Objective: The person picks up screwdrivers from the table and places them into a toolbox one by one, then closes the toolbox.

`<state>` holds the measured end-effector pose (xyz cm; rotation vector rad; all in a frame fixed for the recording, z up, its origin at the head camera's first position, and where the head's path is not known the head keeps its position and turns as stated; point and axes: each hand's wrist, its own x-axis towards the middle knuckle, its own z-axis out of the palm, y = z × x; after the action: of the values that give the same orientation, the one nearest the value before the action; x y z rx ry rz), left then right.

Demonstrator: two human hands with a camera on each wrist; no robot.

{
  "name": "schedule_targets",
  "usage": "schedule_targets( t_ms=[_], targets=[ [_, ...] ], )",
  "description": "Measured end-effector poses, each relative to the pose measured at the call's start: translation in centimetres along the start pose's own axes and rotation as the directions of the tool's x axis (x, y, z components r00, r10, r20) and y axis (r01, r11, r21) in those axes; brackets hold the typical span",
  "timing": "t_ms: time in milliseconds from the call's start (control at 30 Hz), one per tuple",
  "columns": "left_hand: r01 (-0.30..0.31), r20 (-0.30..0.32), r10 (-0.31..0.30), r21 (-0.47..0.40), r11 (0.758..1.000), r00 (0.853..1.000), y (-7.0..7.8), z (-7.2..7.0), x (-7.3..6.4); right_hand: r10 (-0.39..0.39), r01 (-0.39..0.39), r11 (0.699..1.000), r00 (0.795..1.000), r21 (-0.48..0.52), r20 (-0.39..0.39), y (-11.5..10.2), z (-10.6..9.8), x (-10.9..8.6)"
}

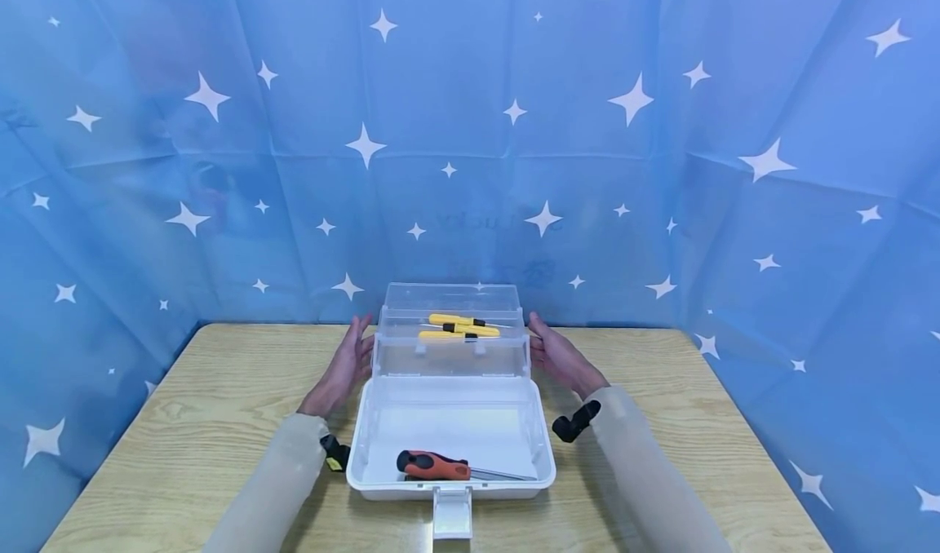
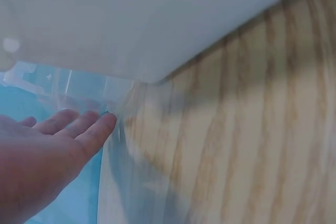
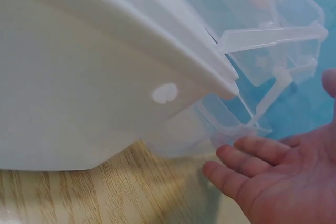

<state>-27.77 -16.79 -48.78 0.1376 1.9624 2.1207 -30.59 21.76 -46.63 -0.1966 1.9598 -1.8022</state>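
Note:
A white toolbox point(image 1: 463, 414) stands open at the middle of the table in the head view, its clear tray and lid point(image 1: 451, 294) folded out at the back. Inside the base, near the front wall, lies a large screwdriver point(image 1: 435, 466) with a red and black handle. Several small yellow-handled screwdrivers point(image 1: 458, 329) rest in the clear tray. My left hand point(image 1: 343, 369) is beside the tray's left side, fingers extended. On the right, my other hand point(image 1: 564, 361) mirrors it, its fingertips close to the clear plastic point(image 3: 189, 132) in the right wrist view.
The light wood table point(image 1: 220, 422) holds the box, whose front latch point(image 1: 451, 514) hangs down toward the near side. A blue curtain with white stars point(image 1: 455, 129) surrounds the table at the back and sides. Black wrist cameras point(image 1: 576, 421) sit close beside the box walls.

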Motion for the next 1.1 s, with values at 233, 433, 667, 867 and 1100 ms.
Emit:
schedule_targets(
  t_ms=[233, 433, 667, 867, 1100],
  targets=[
    [0.007, -0.018, -0.006, 0.029, 1.0, 1.0, 0.4, 0.2, 0.0, -0.031, 0.031, 0.999, 0.999, -0.005, 0.016, 0.0, -0.2, -0.2],
    [0.003, -0.013, -0.002, 0.057, 0.998, 1.0, 0.5, 0.3, 0.0, -0.021, 0.021, 1.0, 1.0, -0.001, 0.001, -0.3, -0.2, -0.2],
    [-0.022, 0.006, 0.022, 0.06, 0.998, 1.0, 0.9, 0.3, 0.2, -0.046, 0.046, 0.999, 0.999, 0.002, -0.021, -0.5, -0.4, -0.1],
    [-0.037, 0.015, 0.036, 0.058, 0.998, 0.999, 1.3, 0.2, 0.2, -0.053, 0.053, 0.999, 0.999, -0.014, -0.013, -0.7, -0.3, -0.1],
    [-0.08, 0.03, 0.079, 0.021, 0.997, 0.996, 1.7, 0.2, 0.2, -0.078, 0.077, 0.997, 0.996, -0.026, -0.04, -1.3, -0.1, -0.4]
  ],
)
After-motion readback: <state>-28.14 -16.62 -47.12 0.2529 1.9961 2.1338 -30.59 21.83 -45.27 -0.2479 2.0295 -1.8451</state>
